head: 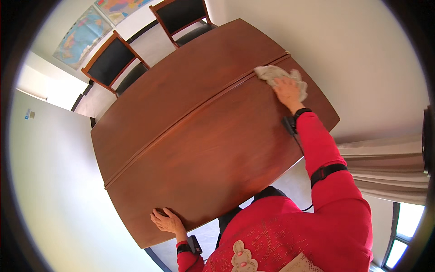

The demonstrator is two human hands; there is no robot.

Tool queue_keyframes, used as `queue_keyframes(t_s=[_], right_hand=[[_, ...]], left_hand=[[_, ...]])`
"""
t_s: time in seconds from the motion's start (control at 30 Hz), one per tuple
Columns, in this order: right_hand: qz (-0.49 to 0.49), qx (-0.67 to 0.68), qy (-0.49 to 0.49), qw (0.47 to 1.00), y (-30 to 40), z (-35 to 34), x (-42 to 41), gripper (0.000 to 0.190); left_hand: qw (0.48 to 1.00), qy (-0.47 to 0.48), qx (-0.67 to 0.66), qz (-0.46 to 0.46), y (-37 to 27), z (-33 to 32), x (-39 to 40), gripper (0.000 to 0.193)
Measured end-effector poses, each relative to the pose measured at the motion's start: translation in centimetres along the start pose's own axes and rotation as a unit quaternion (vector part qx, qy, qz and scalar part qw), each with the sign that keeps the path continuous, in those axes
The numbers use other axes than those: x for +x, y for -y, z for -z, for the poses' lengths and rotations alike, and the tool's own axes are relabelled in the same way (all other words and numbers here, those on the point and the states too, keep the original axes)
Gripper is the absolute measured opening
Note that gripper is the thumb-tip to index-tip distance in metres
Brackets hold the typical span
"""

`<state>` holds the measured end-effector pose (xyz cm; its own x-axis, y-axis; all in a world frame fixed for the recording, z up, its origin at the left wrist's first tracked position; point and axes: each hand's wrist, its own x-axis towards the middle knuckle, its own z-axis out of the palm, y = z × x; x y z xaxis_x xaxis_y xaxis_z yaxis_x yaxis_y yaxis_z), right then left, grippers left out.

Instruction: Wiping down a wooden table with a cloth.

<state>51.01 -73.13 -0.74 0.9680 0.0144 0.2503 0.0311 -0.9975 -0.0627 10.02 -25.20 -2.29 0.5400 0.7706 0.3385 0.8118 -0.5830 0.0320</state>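
My right hand [288, 91] lies spread on a crumpled light beige cloth [272, 73], pressing it on the far right part of a reddish-brown wooden table [204, 136]. The cloth reaches close to the long seam that crosses the tabletop. My left hand [167, 221] rests on the near left part of the table, close to its front edge. A small dark thing shows by the fingers of that hand; what it is cannot be told. Both wrists carry dark straps with small black devices.
Two wooden chairs with black padding, one at the left [110, 61] and one farther right [181, 15], stand along the table's far side. A pale wall bounds the right end. A beige curtain [384, 163] hangs at the right, and a whitish panel stands at the left.
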Motion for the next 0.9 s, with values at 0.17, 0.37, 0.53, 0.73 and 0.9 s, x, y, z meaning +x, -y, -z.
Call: queue_keyframes(t_s=[0.17, 0.37, 0.53, 0.73, 0.9], right_hand=[[-0.121, -0.075, -0.06, 0.988, -3.4, -0.1, -4.2, 0.039], [0.487, 0.252, 0.018, 0.836, 11.6, 3.7, -15.4, 0.025], [0.653, 0.3, 0.155, 0.677, 12.7, 4.0, -15.3, 0.028], [0.317, 0.117, -0.054, 0.94, -1.7, 2.2, -6.2, 0.025], [-0.145, 0.004, 0.0, 0.989, -14.7, 1.8, -2.0, 0.034]], left_hand=[[0.999, 0.046, -0.007, 0.021, -1.9, 0.6, 0.5, 0.049], [0.998, 0.047, 0.002, 0.028, -1.3, 1.1, 0.4, 0.05], [0.998, 0.053, -0.03, 0.014, -1.4, 0.9, 0.6, 0.049], [0.999, 0.038, 0.009, 0.012, -0.5, 0.3, 0.7, 0.048], [0.999, 0.041, 0.018, 0.016, -0.8, 0.1, 0.8, 0.048]])
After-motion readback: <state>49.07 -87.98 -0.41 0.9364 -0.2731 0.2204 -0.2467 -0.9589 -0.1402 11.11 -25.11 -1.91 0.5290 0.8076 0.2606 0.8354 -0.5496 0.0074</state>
